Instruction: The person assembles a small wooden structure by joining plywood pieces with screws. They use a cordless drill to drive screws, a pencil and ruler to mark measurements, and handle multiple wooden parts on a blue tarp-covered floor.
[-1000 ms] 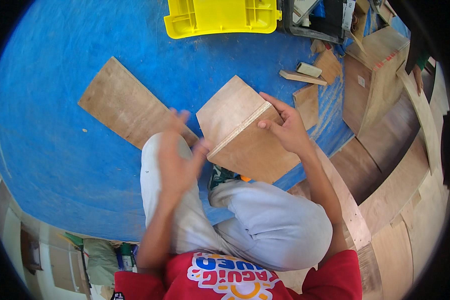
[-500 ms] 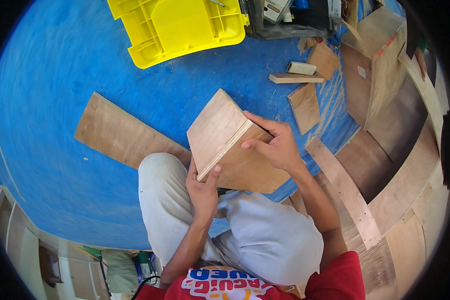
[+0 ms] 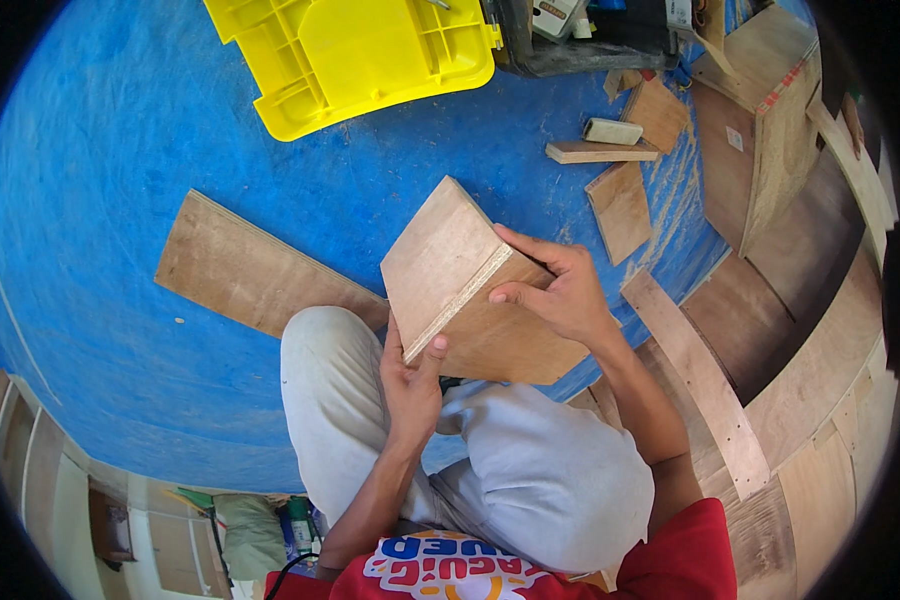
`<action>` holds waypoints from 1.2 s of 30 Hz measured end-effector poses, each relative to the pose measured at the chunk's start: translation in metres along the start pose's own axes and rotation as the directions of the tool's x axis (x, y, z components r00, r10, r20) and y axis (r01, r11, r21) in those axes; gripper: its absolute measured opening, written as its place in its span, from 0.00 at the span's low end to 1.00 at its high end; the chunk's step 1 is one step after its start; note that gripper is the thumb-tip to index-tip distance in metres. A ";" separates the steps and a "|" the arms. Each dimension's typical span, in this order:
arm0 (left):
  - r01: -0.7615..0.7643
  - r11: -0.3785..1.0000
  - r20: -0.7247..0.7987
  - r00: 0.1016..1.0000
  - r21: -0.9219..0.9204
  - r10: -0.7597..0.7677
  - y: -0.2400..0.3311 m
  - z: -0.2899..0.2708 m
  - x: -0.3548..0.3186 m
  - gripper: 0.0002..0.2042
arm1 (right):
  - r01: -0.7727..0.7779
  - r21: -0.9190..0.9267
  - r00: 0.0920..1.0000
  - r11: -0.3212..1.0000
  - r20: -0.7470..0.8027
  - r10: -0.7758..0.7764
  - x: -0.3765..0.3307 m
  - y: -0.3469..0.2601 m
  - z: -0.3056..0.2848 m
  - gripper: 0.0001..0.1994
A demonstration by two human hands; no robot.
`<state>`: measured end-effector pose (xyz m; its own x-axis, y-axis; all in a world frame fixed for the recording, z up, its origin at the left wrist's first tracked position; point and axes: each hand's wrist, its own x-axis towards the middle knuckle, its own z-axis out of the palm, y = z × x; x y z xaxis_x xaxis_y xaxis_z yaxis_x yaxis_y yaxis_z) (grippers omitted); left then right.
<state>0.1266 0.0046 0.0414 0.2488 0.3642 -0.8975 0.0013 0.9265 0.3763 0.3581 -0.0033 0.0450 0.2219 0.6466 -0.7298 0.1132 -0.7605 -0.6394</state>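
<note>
Two plywood panels meet at an angle above my lap, their shared corner showing a pale layered edge. The lighter panel [image 3: 438, 262] faces up and left; the browner panel [image 3: 505, 335] slopes toward my right knee. At the near end of that corner, my left hand [image 3: 412, 380] grips it with the thumb on the edge. My right hand [image 3: 568, 292] clasps the far end, its thumb on the browner panel and its fingers over the upper edge. Whether the panels are fastened together, I cannot tell.
A long plywood strip [image 3: 260, 265] lies on the blue floor sheet [image 3: 100, 330], by my left knee. Farther off are a yellow toolbox lid [image 3: 370, 60] and a dark toolbox [image 3: 580, 55]. Wood offcuts [image 3: 620, 212] and larger plywood pieces [image 3: 700, 370] fill the right side.
The whole view has shifted slightly. Both hands keep the same hold on the panels, which stay in nearly the same pose.
</note>
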 end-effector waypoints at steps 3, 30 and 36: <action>-0.021 1.000 0.029 0.999 0.003 0.021 -0.001 -0.002 0.001 0.35 | -0.039 -0.001 0.999 0.999 0.007 0.039 0.000 0.000 -0.001 0.35; -0.293 0.148 0.159 0.803 0.945 0.574 0.044 0.108 0.045 0.23 | 0.248 0.199 0.962 0.948 0.066 -0.265 0.004 0.007 -0.089 0.47; -0.235 0.109 0.126 0.794 0.966 0.595 0.033 0.105 0.049 0.24 | 0.218 -0.402 0.514 0.889 -0.727 -0.455 0.117 -0.019 -0.260 0.10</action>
<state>0.2403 0.0432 0.0341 0.3206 0.8282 -0.4597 0.8772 -0.0764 0.4740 0.6335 0.0713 0.0345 0.7668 0.6354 0.0916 0.5386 -0.5592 -0.6303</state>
